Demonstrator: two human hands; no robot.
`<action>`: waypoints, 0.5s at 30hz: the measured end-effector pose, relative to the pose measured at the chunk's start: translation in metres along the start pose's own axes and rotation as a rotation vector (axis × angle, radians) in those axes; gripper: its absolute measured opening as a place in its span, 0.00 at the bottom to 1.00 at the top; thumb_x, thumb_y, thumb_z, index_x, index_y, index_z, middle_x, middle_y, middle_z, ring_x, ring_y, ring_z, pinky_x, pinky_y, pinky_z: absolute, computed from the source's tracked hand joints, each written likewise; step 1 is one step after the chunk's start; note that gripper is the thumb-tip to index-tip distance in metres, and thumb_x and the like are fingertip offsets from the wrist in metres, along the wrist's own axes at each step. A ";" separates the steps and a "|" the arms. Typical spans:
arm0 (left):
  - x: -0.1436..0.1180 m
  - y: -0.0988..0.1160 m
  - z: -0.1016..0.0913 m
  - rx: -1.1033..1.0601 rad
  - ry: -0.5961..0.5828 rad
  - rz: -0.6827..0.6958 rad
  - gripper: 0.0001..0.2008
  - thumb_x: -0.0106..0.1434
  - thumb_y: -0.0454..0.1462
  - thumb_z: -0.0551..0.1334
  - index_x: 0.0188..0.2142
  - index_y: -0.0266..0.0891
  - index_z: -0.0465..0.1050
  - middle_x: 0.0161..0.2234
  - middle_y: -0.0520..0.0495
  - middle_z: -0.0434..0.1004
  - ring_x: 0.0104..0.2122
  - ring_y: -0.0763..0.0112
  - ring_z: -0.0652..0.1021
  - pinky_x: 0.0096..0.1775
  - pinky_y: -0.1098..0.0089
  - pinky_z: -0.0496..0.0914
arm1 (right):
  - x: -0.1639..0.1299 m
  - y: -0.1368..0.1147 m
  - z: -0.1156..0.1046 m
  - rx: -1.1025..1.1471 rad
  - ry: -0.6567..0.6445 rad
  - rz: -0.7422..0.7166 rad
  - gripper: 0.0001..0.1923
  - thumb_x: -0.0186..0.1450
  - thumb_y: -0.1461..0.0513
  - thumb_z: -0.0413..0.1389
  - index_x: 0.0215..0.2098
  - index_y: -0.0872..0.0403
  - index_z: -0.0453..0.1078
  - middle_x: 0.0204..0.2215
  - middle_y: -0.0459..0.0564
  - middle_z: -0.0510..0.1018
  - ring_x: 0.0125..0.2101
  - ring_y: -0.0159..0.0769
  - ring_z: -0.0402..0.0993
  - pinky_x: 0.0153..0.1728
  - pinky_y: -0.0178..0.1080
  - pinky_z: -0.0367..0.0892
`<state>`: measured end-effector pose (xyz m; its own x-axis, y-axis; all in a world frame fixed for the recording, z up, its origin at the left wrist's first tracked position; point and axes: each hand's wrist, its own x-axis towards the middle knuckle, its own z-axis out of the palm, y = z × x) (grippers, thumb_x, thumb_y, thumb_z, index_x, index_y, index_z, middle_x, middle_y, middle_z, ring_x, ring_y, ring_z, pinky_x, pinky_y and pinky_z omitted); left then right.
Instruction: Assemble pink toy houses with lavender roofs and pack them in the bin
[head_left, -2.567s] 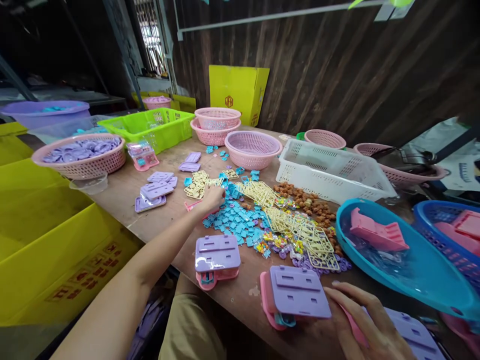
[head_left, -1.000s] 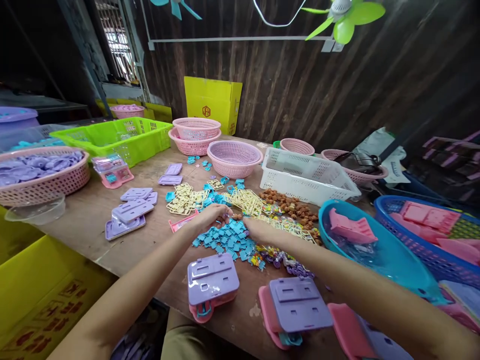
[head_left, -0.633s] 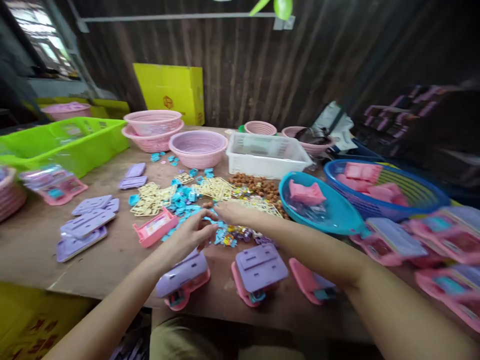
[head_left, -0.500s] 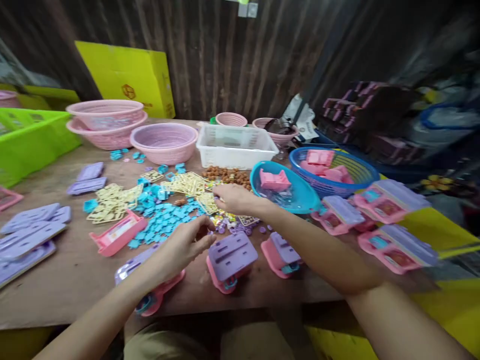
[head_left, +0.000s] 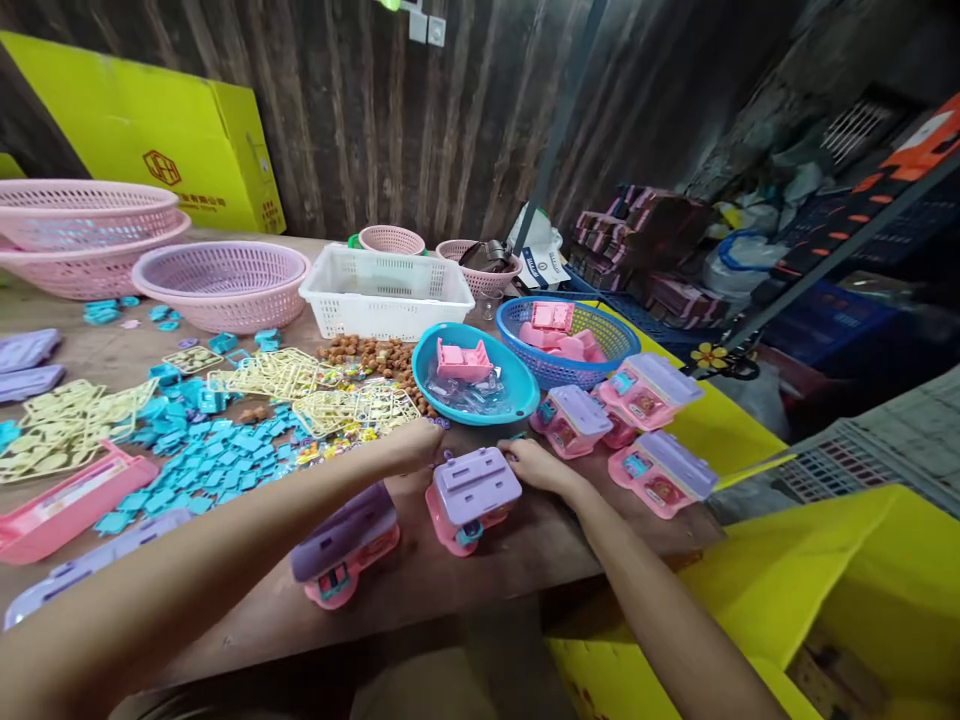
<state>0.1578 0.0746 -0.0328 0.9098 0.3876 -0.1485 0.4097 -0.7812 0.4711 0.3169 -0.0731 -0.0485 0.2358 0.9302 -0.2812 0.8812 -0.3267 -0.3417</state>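
Observation:
A pink toy house with a lilac roof (head_left: 478, 485) stands near the table's front, between my hands. At its far left corner is my left hand (head_left: 414, 447), fingers bent and mostly hidden, close to small purple pieces. My right hand (head_left: 538, 466) is closed at the house's far right edge, its fingertips by a small teal bit; what it pinches cannot be made out. A second toy house (head_left: 346, 550) stands to the left, partly under my left forearm. Beyond my left arm lie teal pieces (head_left: 217, 460), cream frames (head_left: 281, 373) and brown pieces (head_left: 367, 352).
A teal basin (head_left: 517, 395) holding a pink part and clear pieces stands beyond my hands. Behind it are a blue basket (head_left: 566, 375) of pink parts and a white basket (head_left: 390, 315). Several finished-looking houses (head_left: 664, 475) stand right. A yellow carton (head_left: 825, 580) is beside the table.
The view has turned to the right. My right hand has left the heap of small parts for the house's right side. My left hand has moved right, to the same house.

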 end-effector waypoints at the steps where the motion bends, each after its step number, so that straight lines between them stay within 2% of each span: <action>1: 0.001 -0.001 -0.001 -0.009 0.011 -0.013 0.09 0.46 0.28 0.62 0.16 0.39 0.64 0.16 0.51 0.65 0.27 0.60 0.74 0.34 0.66 0.67 | 0.005 0.001 0.005 0.026 0.006 -0.006 0.07 0.61 0.67 0.50 0.33 0.56 0.70 0.29 0.48 0.77 0.29 0.32 0.70 0.28 0.30 0.58; 4: -0.012 0.002 -0.008 -0.009 0.073 -0.054 0.06 0.48 0.27 0.61 0.23 0.40 0.68 0.21 0.49 0.68 0.32 0.58 0.75 0.39 0.63 0.68 | 0.008 0.006 0.013 0.096 0.043 -0.010 0.08 0.60 0.66 0.52 0.38 0.56 0.67 0.31 0.48 0.77 0.30 0.33 0.71 0.29 0.31 0.58; 7: -0.044 0.018 -0.002 -0.011 0.183 -0.025 0.13 0.54 0.30 0.58 0.40 0.39 0.69 0.35 0.42 0.72 0.41 0.56 0.73 0.46 0.59 0.66 | -0.007 0.015 0.019 0.140 0.113 0.032 0.09 0.61 0.69 0.49 0.40 0.58 0.65 0.30 0.52 0.76 0.30 0.35 0.71 0.30 0.33 0.59; 9: -0.065 0.031 0.017 -0.088 0.290 0.077 0.20 0.57 0.33 0.57 0.50 0.41 0.64 0.45 0.40 0.68 0.46 0.58 0.71 0.50 0.59 0.65 | -0.024 0.020 0.025 0.166 0.166 0.053 0.09 0.61 0.71 0.46 0.38 0.58 0.64 0.28 0.52 0.75 0.29 0.36 0.70 0.31 0.35 0.59; 11: -0.080 0.041 0.043 -0.134 0.353 0.136 0.26 0.56 0.35 0.59 0.55 0.42 0.58 0.54 0.37 0.59 0.54 0.54 0.65 0.53 0.55 0.62 | -0.040 0.021 0.034 0.189 0.233 0.049 0.08 0.61 0.71 0.45 0.36 0.57 0.63 0.29 0.52 0.73 0.31 0.36 0.69 0.33 0.36 0.60; 13: -0.084 0.048 0.067 -0.142 0.396 0.099 0.29 0.55 0.34 0.61 0.56 0.41 0.56 0.59 0.35 0.49 0.59 0.47 0.57 0.56 0.49 0.57 | -0.053 0.017 0.044 0.205 0.314 0.035 0.07 0.61 0.71 0.46 0.34 0.57 0.63 0.32 0.52 0.71 0.34 0.36 0.68 0.37 0.37 0.61; 15: -0.082 0.051 0.082 -0.196 0.423 0.029 0.29 0.54 0.33 0.60 0.56 0.40 0.56 0.59 0.35 0.47 0.60 0.47 0.55 0.56 0.49 0.56 | -0.061 0.012 0.053 0.220 0.381 0.011 0.05 0.61 0.70 0.48 0.32 0.56 0.64 0.35 0.52 0.69 0.37 0.35 0.67 0.40 0.36 0.62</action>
<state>0.1099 -0.0371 -0.0675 0.7967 0.5646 0.2155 0.3275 -0.7031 0.6312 0.2915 -0.1429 -0.0828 0.4150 0.9084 0.0505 0.7791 -0.3261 -0.5354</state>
